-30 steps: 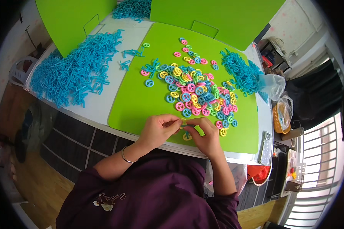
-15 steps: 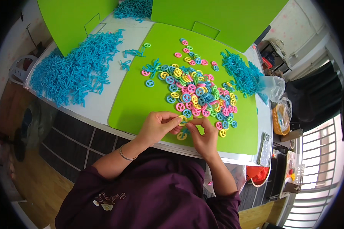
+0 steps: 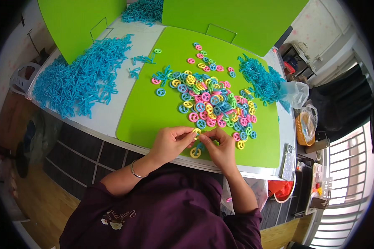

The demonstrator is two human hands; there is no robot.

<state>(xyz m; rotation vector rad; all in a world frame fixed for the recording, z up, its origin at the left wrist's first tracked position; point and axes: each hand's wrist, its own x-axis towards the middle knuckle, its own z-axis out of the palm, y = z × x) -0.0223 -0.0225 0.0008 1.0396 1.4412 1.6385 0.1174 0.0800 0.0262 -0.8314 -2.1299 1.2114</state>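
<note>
At the near edge of the green mat, a small yellow wheel point(image 3: 196, 131) is pinched between the thumb and fingertips of my left hand point(image 3: 167, 143). My right hand point(image 3: 222, 150) is closed against the same spot, its thumb and forefinger on a small blue connector piece point(image 3: 201, 145) that meets the wheel. A second yellow wheel point(image 3: 195, 153) hangs just below, at the lower end of the blue piece. My fingers partly cover where the parts join. Just beyond them spreads a pile of spoked wheels point(image 3: 205, 97) in pink, yellow, blue and green.
A large heap of blue plastic pieces point(image 3: 81, 81) covers the white table point(image 3: 112, 111) on the left. A smaller blue heap point(image 3: 262, 81) lies on the mat's right side, beside a clear plastic bag point(image 3: 294, 94). Green boards point(image 3: 232, 18) stand at the back.
Both hands stay together at the yellow wheel, with only slight finger movement. The whole view has shifted a little.
</note>
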